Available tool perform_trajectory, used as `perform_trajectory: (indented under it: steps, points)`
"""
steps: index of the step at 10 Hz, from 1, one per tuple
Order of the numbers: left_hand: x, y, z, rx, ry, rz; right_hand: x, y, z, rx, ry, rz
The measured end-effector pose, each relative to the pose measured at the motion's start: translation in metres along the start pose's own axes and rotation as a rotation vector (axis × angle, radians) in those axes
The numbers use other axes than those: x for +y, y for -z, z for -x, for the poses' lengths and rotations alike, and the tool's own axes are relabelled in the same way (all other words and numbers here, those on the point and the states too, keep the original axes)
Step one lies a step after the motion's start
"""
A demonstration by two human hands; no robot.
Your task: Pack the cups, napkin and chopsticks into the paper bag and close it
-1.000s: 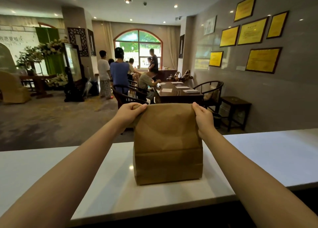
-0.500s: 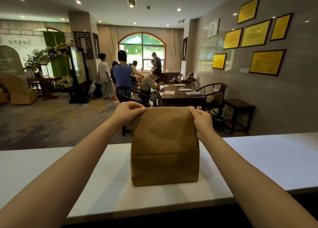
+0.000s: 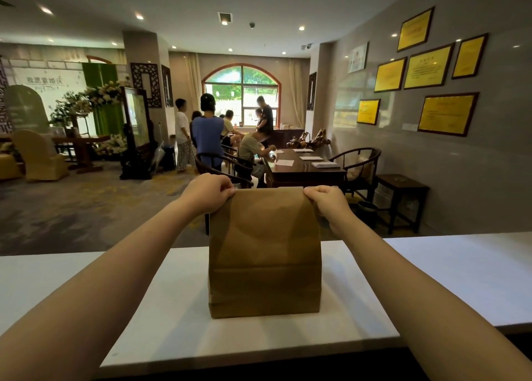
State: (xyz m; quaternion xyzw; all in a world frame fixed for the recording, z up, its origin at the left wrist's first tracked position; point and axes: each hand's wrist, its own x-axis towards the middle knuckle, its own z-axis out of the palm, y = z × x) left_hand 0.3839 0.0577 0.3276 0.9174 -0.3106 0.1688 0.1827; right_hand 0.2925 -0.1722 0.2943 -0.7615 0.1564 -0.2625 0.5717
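Note:
A brown paper bag stands upright on the white counter, right in front of me. Its top edge is folded over flat, so the mouth is closed. My left hand pinches the top left corner of the bag. My right hand pinches the top right corner. Cups, napkin and chopsticks are not visible; the bag hides whatever is inside it.
Beyond the counter lies a carpeted hall with several people near a dark wooden table and chairs. A small dark side table stands by the right wall, under framed yellow plaques.
The bag's top edge now sits a little lower and flatter, folded over between my hands. My view has tilted slightly up; both hands keep their hold on the corners.

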Motion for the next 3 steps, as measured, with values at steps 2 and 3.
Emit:
perform_trajectory:
  steps: [2, 3]
  points:
    - [0.004, 0.004, 0.0, -0.045, 0.021, -0.102, -0.009, 0.008, -0.002, -0.068, 0.061, 0.167]
    - [0.021, 0.011, -0.004, -0.006, 0.05, -0.08, -0.033, 0.029, 0.003, -0.106, 0.114, 0.261]
